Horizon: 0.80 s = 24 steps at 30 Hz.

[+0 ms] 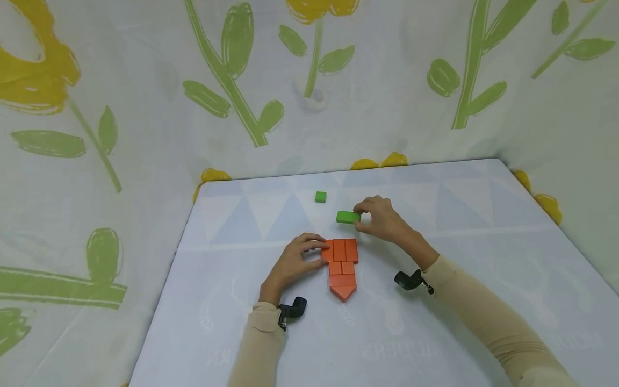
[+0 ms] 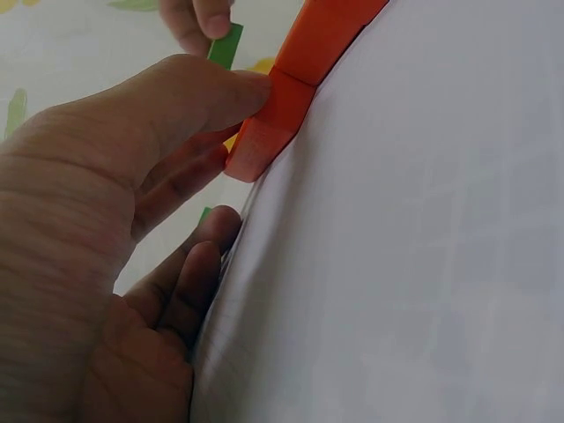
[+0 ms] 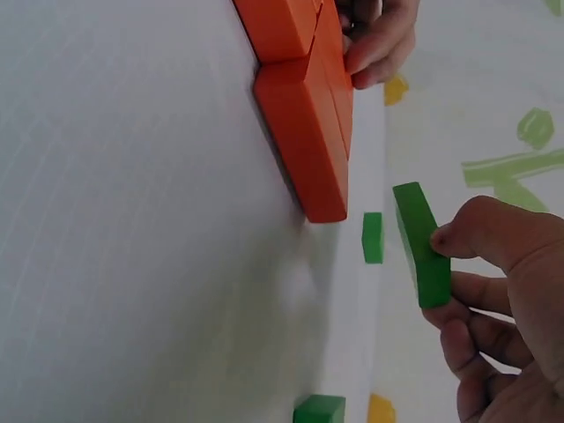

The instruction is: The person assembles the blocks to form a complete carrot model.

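Several orange blocks (image 1: 340, 250) lie flat and close together on the table, upright ones at the top, smaller ones below, and a pointed one at the bottom. My left hand (image 1: 294, 262) grips the leftmost upright block from its left side, thumb at the near end and fingers at the far end. Beyond the orange group, my right hand (image 1: 383, 217) pinches a green rectangular block (image 3: 423, 247) by its right end between thumb and fingers. In the right wrist view this block is raised off the table.
A small green block (image 1: 321, 196) sits toward the back of the table (image 1: 435, 333). Another green block (image 3: 319, 410) shows at the bottom of the right wrist view. A flower-patterned cloth (image 1: 367, 118) hangs behind the table's far edge. Each wrist carries a small black camera (image 1: 408, 280).
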Each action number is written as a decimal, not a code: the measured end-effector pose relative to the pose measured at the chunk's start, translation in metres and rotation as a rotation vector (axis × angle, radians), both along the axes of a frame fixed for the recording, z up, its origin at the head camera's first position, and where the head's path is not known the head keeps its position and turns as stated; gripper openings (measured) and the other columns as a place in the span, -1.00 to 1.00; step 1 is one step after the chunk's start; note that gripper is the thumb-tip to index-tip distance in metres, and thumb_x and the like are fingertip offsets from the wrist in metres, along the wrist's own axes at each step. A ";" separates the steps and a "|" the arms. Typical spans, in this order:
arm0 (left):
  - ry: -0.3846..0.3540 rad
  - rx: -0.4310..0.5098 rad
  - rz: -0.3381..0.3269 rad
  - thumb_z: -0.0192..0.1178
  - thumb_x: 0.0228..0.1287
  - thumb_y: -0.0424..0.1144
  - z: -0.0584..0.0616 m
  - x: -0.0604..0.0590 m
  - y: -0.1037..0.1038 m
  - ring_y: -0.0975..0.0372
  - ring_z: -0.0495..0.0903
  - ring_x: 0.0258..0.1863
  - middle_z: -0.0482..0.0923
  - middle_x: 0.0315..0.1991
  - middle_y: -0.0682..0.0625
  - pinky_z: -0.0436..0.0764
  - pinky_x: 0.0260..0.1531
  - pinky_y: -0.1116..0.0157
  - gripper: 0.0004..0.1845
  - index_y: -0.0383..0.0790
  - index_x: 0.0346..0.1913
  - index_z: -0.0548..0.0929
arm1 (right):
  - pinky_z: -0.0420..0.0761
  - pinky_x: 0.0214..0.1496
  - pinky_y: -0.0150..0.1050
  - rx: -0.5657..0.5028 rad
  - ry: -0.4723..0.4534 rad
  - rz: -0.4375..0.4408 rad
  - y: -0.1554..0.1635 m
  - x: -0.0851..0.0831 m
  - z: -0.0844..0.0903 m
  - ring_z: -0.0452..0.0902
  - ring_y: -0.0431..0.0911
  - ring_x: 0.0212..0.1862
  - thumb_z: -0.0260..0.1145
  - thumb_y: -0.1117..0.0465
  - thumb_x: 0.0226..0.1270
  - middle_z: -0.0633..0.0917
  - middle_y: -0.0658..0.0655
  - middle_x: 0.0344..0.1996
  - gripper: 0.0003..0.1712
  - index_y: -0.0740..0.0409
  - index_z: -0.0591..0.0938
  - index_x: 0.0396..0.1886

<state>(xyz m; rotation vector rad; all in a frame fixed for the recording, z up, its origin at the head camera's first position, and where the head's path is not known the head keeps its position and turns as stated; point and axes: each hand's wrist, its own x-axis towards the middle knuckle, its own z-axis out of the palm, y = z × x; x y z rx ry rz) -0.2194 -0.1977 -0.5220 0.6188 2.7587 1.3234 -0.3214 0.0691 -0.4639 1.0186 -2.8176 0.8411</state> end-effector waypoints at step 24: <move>0.003 0.025 -0.010 0.39 0.27 -0.10 -0.004 -0.003 -0.002 0.25 0.42 0.24 0.47 0.22 0.19 0.42 0.25 0.12 -0.64 0.02 0.12 0.71 | 0.34 0.11 0.10 0.157 -0.049 0.214 -0.024 0.002 -0.007 0.50 -0.01 0.03 0.45 0.14 0.24 0.70 0.01 -0.13 -0.73 0.10 0.75 -0.07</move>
